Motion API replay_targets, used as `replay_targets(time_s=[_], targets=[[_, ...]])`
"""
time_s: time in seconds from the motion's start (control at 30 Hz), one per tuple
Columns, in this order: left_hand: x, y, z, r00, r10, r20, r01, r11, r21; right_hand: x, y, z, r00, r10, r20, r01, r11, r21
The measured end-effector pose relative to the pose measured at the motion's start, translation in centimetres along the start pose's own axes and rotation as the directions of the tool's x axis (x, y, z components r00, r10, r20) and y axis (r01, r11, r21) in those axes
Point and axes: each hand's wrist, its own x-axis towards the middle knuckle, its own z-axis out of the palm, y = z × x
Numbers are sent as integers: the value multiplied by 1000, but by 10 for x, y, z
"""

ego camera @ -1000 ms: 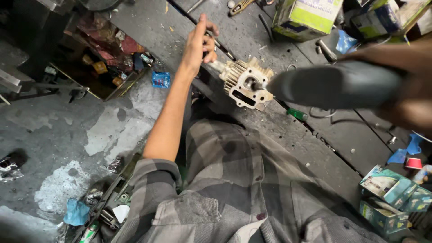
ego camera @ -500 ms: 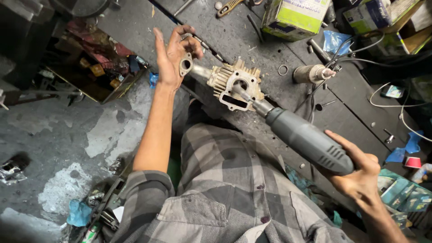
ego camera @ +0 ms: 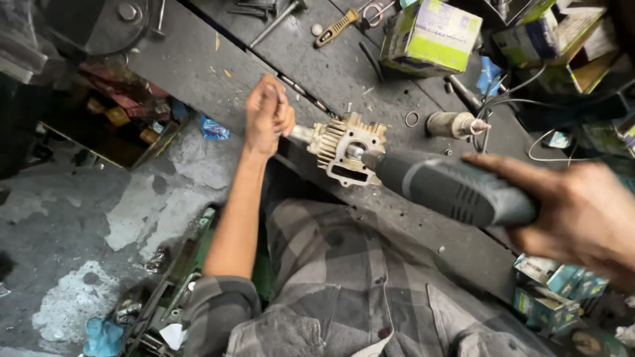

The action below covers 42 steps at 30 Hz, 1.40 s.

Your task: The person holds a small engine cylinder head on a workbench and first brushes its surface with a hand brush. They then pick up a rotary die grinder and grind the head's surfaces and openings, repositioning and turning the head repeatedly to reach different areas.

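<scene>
Since half a second ago, your left hand (ego camera: 268, 114) has closed: the fingers were spread open beside the metal part, and now they are curled into a fist around the short shaft (ego camera: 301, 133) that sticks out of its left side. Your right hand (ego camera: 582, 215) has come up closer to the camera and looks much bigger now, and the tool it carries sits more level than before.

On the far left there is the stained concrete floor (ego camera: 79, 218), with a blue scrap (ego camera: 215, 129) lying near the edge of the workbench (ego camera: 198, 66). Your left forearm goes up from the plaid sleeve (ego camera: 218, 311) to the bench edge. Just right of your left fist is the engine cylinder (ego camera: 347, 149), a pale metal part with fins and a round hole. It rests at the front edge of the bench, above your lap.

The tip of the grey power tool (ego camera: 450, 185) goes into this round hole. Your right hand is wrapped around the back end of the tool, with the index finger stretched along the top of it.

Behind, on the bench, lie a small metal ring (ego camera: 412, 119), a short metal cylinder (ego camera: 453, 124), a screwdriver with yellow handle (ego camera: 337, 28) and a green and yellow box (ego camera: 433, 33). Some small boxes (ego camera: 552, 294) stand at the lower right.
</scene>
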Motion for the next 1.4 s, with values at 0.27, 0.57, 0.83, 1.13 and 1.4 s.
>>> replay_targets(time_s=[0.27, 0.57, 0.83, 1.13, 1.4], targets=[[2, 4, 12, 999, -37, -35, 38, 999, 9, 60, -108, -112, 897, 162, 412, 132, 790, -599], [2, 9, 19, 997, -72, -21, 73, 997, 19, 50, -138, -116, 889, 197, 414, 153, 724, -673], [2, 5, 24, 991, -131, -9, 131, 991, 5, -8, -37, -23, 866, -393, -310, 376, 919, -116], [-6, 5, 18, 991, -130, 6, 131, 991, -9, -60, -10, 63, 914, 352, 202, -403, 843, 356], [-33, -7, 12, 991, -88, -104, 96, 993, 71, -74, -15, 103, 972, 225, -62, -182, 896, 406]])
